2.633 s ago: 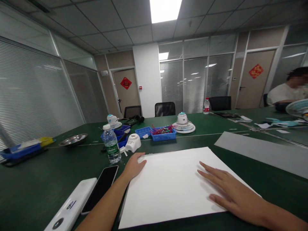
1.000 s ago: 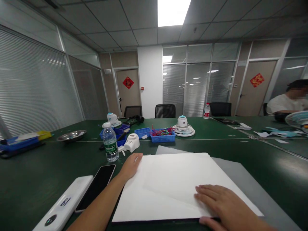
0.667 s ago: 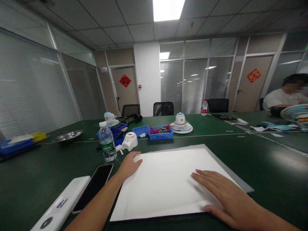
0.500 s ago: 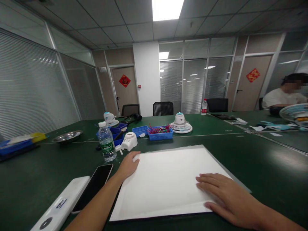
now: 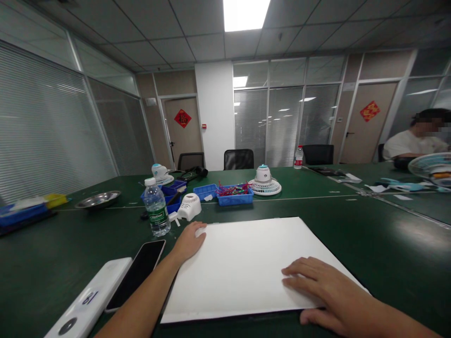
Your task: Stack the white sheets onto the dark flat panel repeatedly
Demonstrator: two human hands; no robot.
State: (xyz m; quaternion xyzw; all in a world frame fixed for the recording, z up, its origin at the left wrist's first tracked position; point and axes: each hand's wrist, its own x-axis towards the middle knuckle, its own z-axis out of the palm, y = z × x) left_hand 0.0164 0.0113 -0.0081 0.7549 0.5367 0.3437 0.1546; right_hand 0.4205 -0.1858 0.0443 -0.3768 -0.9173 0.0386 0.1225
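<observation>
A large blank white sheet [image 5: 243, 263] lies on the dark green table, with a thin dark edge showing along its right and near sides. My left hand [image 5: 190, 241] rests on the sheet's far left corner, thumb and fingers apart. On the right part of the sheet, my right hand [image 5: 324, 288] is palm down with fingers stretched and slightly bent, the thumb near the front edge. Neither hand is wrapped around anything. Just beyond my left hand stand a water bottle [image 5: 157, 211] and a white vented plastic housing [image 5: 189, 207].
Left of my forearm lie a black-screened phone [image 5: 137, 272] and a white device [image 5: 89, 295]. Farther back are a blue tray of red wires [image 5: 235, 193], a small white fan [image 5: 264, 180] and a metal dish [image 5: 98, 199]. A person [image 5: 416, 136] sits at far right.
The greyish strip along the sheet's far and right edges no longer shows; the sheet's outline now meets the dark edge. My right hand has shifted slightly left, its fingers more bent. My left hand barely moved.
</observation>
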